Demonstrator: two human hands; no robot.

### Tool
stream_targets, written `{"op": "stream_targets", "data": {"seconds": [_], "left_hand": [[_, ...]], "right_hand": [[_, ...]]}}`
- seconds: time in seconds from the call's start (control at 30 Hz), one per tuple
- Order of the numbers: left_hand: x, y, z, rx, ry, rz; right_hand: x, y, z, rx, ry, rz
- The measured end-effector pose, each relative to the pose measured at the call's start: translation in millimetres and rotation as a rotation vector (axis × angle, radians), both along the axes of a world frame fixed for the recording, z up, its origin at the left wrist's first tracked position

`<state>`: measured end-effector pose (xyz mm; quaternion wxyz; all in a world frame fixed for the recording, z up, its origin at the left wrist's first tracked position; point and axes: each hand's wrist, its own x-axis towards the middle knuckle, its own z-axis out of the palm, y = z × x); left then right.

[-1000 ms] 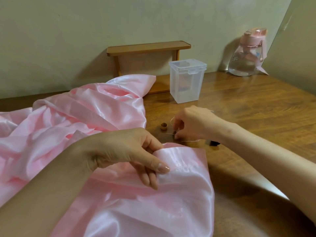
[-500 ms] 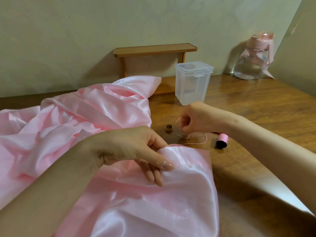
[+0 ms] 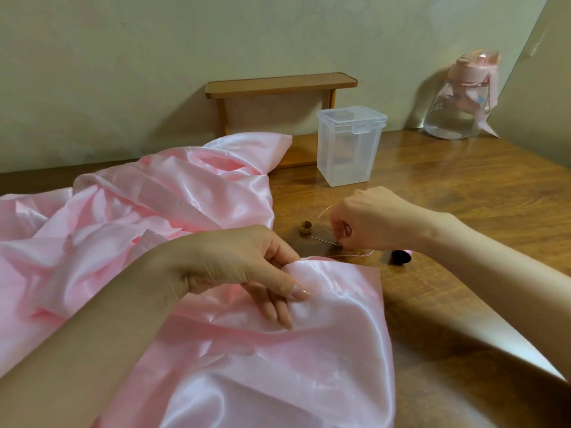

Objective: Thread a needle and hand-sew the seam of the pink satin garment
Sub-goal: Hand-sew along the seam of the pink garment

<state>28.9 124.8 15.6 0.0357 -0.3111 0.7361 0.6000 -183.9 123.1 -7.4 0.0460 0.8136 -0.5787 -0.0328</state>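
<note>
Head view: a person is sitting at a wooden desk [image 3: 463, 186], working on a pink satin garment [image 3: 154, 211] that is spreading from the far left across to the near middle. The left hand [image 3: 247, 270] is pinching the garment's upper edge, its grip closed on a fold of satin with the thumb on top and the fingers tucked beneath. Just beyond and to the right of that grip, the right hand [image 3: 370, 217] is hovering low over the desk, its grip closed on a needle [image 3: 324, 240] whose shaft is pointing left, away from the fingertips. A pink thread [image 3: 355, 255] is trailing from the right grip, one part looping up past the knuckles and another lying along the desk just above the garment's edge. Whether the thread is passing through the needle's eye is too fine to tell. A small brass thimble [image 3: 306, 227] is standing on the desk just left of the right grip, close to the needle's tip. A spool [image 3: 400, 256] is lying on its side just right of the same grip, partly hidden under the wrist. Farther back from both grips, a clear lidded box [image 3: 350, 145] is standing upright on the desk in front of a low wooden shelf [image 3: 281, 83] set against the wall. Well apart to the far right, a clear bottle [image 3: 460, 97] with a pink cap is standing near the corner.
</note>
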Motion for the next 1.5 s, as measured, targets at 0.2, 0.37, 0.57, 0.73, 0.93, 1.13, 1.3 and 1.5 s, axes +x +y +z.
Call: {"op": "stream_targets", "data": {"seconds": [0.2, 0.37, 0.57, 0.73, 0.93, 1.13, 1.3, 1.5], "left_hand": [[-3.5, -0.9, -2.3, 0.014, 0.014, 0.113], [-10.1, -1.3, -11.9, -0.085, 0.028, 0.279], [-18.6, -1.0, -24.5, -0.391, 0.08, 0.256], [-22.3, 1.2, -27.7, -0.343, 0.11, 0.28], [-20.9, -1.8, -27.1, -0.343, 0.152, 0.259], [-18.3, 1.9, -23.9, -0.16, 0.177, 0.231], [-19.0, 2.9, -21.3, -0.121, 0.188, 0.247], [-15.5, 0.1, -15.3, -0.32, 0.077, 0.236]], "right_hand": [[-9.8, -2.2, 12.2, 0.067, -0.186, -0.082], [-11.2, 11.2, 41.0, 0.119, -0.519, -0.032], [3.4, 26.6, 55.5, 0.278, -0.738, 0.081], [5.9, 27.9, 55.0, 0.305, -0.843, 0.114], [2.3, 25.4, 51.2, 0.293, -0.885, 0.103], [-4.2, 19.5, 39.3, 0.275, -0.993, 0.081], [-7.2, 17.8, 26.6, 0.345, -1.134, 0.085], [-12.9, 20.1, 19.7, 0.458, -1.329, 0.106]]}}
